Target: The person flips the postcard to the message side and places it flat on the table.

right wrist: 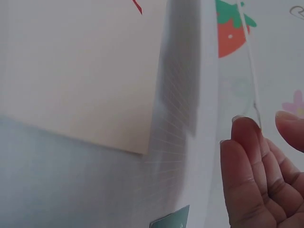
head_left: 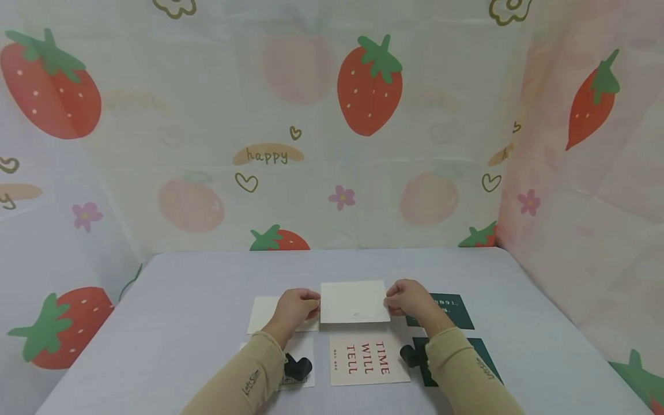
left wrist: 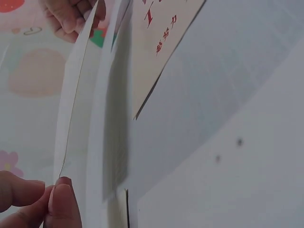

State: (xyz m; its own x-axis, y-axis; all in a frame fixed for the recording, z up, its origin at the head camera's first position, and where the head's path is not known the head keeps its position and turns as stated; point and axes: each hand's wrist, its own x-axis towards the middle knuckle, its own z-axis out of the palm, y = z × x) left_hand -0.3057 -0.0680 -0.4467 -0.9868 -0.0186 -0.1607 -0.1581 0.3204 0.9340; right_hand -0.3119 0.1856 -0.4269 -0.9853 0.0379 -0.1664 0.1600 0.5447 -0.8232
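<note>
Patterned sheeting encloses the work area: rear panel (head_left: 207, 127), left panel (head_left: 31, 253), right panel (head_left: 586, 242). Print elements, as I observe them: red strawberries (head_left: 370, 92), pink flowers (head_left: 342, 197), outlined hearts (head_left: 246, 183), the word "happy" (head_left: 267, 155). The right panel appears pinker. A white-covered table (head_left: 197, 300) extends toward the rear panel. A thin dark cord (head_left: 138, 274) shows at its left edge. Lighting: soft, diffuse.

- One blank card (head_left: 354, 302), raised between two hands: left hand (head_left: 294, 311) and right hand (head_left: 411, 301)
- One red-lettered card (head_left: 369, 369), on the blank card's near side
- Two pale cards (head_left: 263, 311) (head_left: 303, 346), left of the blank card
- Two dark green cards (head_left: 459, 311) (head_left: 480, 347), right of it
- Six cards altogether
- Two black devices (head_left: 298, 369) (head_left: 410, 356), nearer than the blank card
- One table (head_left: 207, 288), beneath it
</note>
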